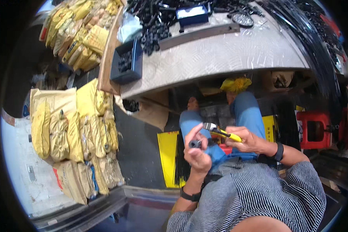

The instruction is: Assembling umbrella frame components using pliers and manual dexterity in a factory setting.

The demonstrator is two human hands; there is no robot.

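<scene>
Over my lap, my left hand (199, 156) is closed around a small dark tubular part (195, 144), its round end showing between thumb and fingers. My right hand (246, 140) grips a pair of yellow-handled pliers (230, 135). Their metal head points left, close to the fingertips of my left hand. Whether the jaws touch anything cannot be made out. My palm hides most of the dark part, and my right fingers cover much of the handles.
Ahead stands a worktable (220, 54) with heaped black parts (152, 33), a metal bar (199, 36) and a dark blue bin (126, 62). Long black strips (301, 34) hang over its right side. Yellow sacks (71, 127) are stacked at left, a red stool (315, 129) at right.
</scene>
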